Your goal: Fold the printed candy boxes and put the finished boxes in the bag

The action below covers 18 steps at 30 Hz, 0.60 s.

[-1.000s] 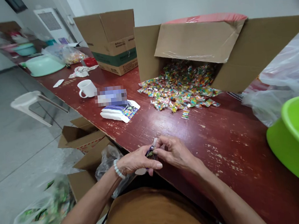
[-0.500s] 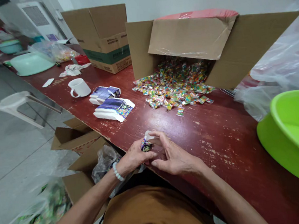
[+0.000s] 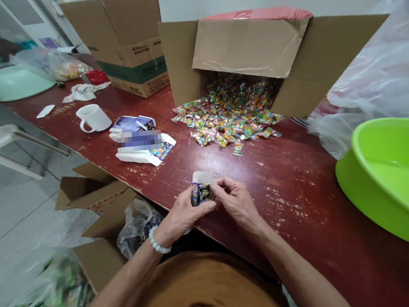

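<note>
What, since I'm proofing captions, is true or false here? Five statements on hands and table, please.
1. The left hand holds a small printed box. True.
2. The right hand holds the mug. False: the right hand is at the box.
3. A bracelet circles the left wrist. True.
4. Candies spill from a carton onto the table. True.
5. The green tub stands left of the candies. False: the green tub stands right of them.
</note>
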### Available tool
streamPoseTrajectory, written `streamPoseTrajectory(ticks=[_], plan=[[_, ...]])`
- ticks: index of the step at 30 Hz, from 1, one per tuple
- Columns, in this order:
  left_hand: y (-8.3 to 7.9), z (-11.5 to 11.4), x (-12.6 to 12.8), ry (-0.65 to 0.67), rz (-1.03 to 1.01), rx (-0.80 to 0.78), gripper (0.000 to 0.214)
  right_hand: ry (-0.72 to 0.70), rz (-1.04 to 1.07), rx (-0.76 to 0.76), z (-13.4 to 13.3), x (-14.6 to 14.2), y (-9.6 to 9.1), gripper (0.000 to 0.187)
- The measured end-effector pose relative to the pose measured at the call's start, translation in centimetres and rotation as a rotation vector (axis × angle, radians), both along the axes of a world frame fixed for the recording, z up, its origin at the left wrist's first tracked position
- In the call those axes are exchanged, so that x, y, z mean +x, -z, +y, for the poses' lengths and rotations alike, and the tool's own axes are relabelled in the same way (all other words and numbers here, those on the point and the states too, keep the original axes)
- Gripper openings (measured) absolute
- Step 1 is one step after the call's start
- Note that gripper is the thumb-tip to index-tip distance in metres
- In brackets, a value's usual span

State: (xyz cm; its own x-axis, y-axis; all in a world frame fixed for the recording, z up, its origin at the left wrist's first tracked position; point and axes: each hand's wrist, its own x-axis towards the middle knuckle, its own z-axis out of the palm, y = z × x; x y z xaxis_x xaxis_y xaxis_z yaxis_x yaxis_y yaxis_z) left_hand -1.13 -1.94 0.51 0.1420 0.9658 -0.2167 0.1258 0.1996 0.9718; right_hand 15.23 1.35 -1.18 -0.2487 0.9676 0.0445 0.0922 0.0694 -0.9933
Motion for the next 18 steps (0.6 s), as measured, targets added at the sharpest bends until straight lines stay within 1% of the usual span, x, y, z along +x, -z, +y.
streamPoseTrajectory(ticks=[2, 4, 7, 8, 10, 12, 13, 15, 17, 18], plan=[[0.1, -0.3, 0.2, -0.108, -0.025, 0.094, 0.043, 0.031, -0.048, -0.001, -0.1, 0.1, -0.3, 0.023], [0.4, -0.8, 0.6, -0.198, -0.077, 0.133, 0.052, 0.054, -0.041, -0.001, -0.4, 0.0, -0.4, 0.022], [0.8, -1.4, 1.0, -0.258, -0.082, 0.198, 0.059, 0.107, 0.108, -0.04, -0.8, -0.5, -0.1, 0.039], [0.9, -1.5, 1.1, -0.268, -0.072, 0.226, 0.058, 0.121, 0.168, -0.044, -0.9, -0.7, 0.1, 0.04], [1.0, -1.6, 1.0, -0.269, -0.046, 0.251, 0.049, 0.126, 0.259, -0.035, -1.1, -0.9, 0.5, 0.03], [0.9, -1.4, 0.8, -0.242, -0.062, 0.214, 0.039, 0.108, 0.3, -0.045, -1.0, -0.9, 0.8, 0.021], [0.8, -1.3, 0.7, -0.219, -0.092, 0.175, 0.036, 0.089, 0.312, -0.083, -0.8, -0.8, 0.9, 0.021], [0.5, -1.1, 0.6, -0.178, -0.148, 0.095, 0.031, 0.04, 0.341, -0.211, -0.4, -0.4, 1.0, 0.026], [0.3, -0.9, 0.5, -0.161, -0.139, 0.055, 0.027, 0.011, 0.371, -0.321, 0.0, -0.1, 1.1, 0.029], [0.2, -0.8, 0.6, -0.163, -0.111, 0.054, 0.026, 0.012, 0.386, -0.34, 0.1, 0.0, 1.1, 0.029]])
